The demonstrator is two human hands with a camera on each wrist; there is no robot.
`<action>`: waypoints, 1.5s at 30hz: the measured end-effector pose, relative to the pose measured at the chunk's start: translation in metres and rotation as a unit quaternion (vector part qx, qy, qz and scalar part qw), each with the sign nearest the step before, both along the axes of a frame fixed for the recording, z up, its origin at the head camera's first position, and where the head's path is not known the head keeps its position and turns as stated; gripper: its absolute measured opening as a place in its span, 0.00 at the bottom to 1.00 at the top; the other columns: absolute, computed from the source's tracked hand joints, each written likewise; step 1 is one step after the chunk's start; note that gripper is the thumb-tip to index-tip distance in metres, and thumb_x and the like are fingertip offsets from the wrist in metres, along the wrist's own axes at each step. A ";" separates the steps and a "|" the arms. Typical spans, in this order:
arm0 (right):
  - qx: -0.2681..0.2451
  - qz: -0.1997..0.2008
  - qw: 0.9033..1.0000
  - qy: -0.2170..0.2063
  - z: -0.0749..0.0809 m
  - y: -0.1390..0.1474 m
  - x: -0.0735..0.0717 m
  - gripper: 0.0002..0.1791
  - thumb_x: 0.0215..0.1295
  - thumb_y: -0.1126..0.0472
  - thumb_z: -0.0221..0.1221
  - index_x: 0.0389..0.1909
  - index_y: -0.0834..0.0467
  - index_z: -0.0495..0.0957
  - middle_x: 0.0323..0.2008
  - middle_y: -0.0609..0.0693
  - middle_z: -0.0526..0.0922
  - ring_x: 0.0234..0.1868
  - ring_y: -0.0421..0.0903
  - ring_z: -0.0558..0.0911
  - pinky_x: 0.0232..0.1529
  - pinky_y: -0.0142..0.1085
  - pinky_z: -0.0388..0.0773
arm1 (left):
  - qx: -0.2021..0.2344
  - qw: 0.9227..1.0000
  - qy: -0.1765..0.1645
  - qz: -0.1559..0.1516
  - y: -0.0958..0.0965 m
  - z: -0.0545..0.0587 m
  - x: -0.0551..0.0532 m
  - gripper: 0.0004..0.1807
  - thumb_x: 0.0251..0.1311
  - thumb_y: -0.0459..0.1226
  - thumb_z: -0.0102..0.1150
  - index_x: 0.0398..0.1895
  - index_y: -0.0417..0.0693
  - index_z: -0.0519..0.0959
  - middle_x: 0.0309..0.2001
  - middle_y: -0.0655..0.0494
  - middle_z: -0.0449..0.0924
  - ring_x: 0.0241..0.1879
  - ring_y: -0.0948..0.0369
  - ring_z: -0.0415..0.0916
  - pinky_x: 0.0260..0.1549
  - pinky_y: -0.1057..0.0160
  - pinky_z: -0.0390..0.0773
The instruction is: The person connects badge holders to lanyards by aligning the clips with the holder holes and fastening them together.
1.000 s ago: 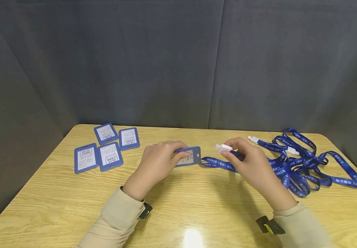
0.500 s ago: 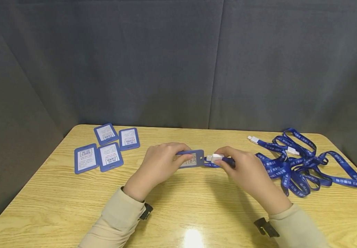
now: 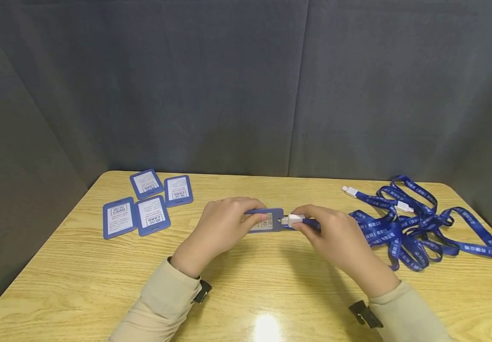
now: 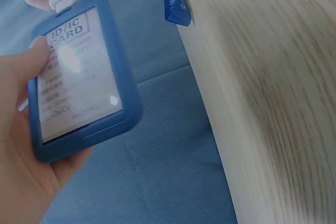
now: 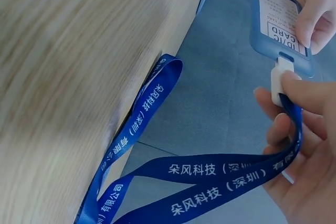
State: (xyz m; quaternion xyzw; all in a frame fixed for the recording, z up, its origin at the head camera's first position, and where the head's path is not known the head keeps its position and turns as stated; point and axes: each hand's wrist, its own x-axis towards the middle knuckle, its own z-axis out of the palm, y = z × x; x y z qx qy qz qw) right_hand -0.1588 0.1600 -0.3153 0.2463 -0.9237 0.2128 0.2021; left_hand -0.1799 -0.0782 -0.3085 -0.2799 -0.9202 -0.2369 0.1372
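My left hand (image 3: 220, 228) grips a blue ID badge holder (image 4: 81, 82) by its long edges, thumb on the front. The holder lies sideways above the table, slot end to the right in the head view. In my right hand (image 3: 340, 237), the thumb and finger pinch the white plastic clip (image 5: 278, 85) of a blue lanyard (image 5: 197, 169). The clip's narrow tip meets the holder's slot end; whether it is hooked through the slot I cannot tell. From the right hand the printed strap trails down to the table.
Several more blue badge holders (image 3: 119, 218) lie at the table's left. To the right sits a tangle of blue lanyards (image 3: 425, 228) with two white clips (image 3: 350, 191) showing. A dark curtain (image 3: 246, 95) hangs behind the wooden table (image 3: 246, 294).
My right hand has moved left with the clip, closing the gap to the holder's slot end. My left hand has shifted slightly right with the badge holder.
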 end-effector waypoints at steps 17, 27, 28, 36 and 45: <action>-0.161 0.011 0.984 -0.078 0.005 0.000 0.007 0.08 0.63 0.65 0.67 0.42 0.59 0.86 0.30 0.50 0.85 0.17 0.39 0.71 0.16 0.31 0.68 | 0.058 0.997 0.041 -0.040 0.007 -0.003 0.006 0.08 0.67 0.45 0.61 0.43 0.54 0.84 0.40 0.65 0.85 0.31 0.67 0.77 0.33 0.62 0.76; -0.188 -0.009 0.979 -0.078 -0.003 -0.008 0.005 0.07 0.61 0.68 0.67 0.40 0.62 0.85 0.30 0.52 0.86 0.20 0.41 0.74 0.18 0.32 0.70 | 0.049 0.997 0.058 -0.025 0.009 -0.007 0.008 0.09 0.68 0.44 0.59 0.43 0.52 0.84 0.40 0.63 0.85 0.32 0.67 0.77 0.31 0.64 0.76; -0.188 -0.011 0.979 -0.076 -0.004 -0.009 0.005 0.07 0.61 0.68 0.67 0.40 0.62 0.85 0.30 0.52 0.86 0.20 0.41 0.74 0.18 0.32 0.70 | 0.049 0.997 0.058 -0.024 0.008 -0.007 0.009 0.09 0.69 0.44 0.59 0.43 0.52 0.84 0.40 0.63 0.85 0.32 0.67 0.77 0.31 0.64 0.76; -0.185 -0.028 0.980 -0.071 0.000 -0.011 0.009 0.07 0.62 0.67 0.67 0.41 0.61 0.85 0.30 0.53 0.85 0.18 0.41 0.72 0.17 0.32 0.68 | 0.057 0.995 0.074 -0.026 0.010 -0.006 0.011 0.09 0.68 0.44 0.59 0.43 0.51 0.84 0.39 0.62 0.85 0.30 0.66 0.77 0.29 0.63 0.76; -0.186 -0.034 0.981 -0.048 0.000 -0.012 0.009 0.07 0.60 0.68 0.68 0.40 0.62 0.85 0.28 0.52 0.85 0.18 0.41 0.72 0.18 0.32 0.68 | 0.080 0.994 0.074 -0.020 0.013 -0.007 0.010 0.08 0.68 0.43 0.60 0.41 0.51 0.84 0.39 0.62 0.85 0.32 0.65 0.79 0.30 0.61 0.76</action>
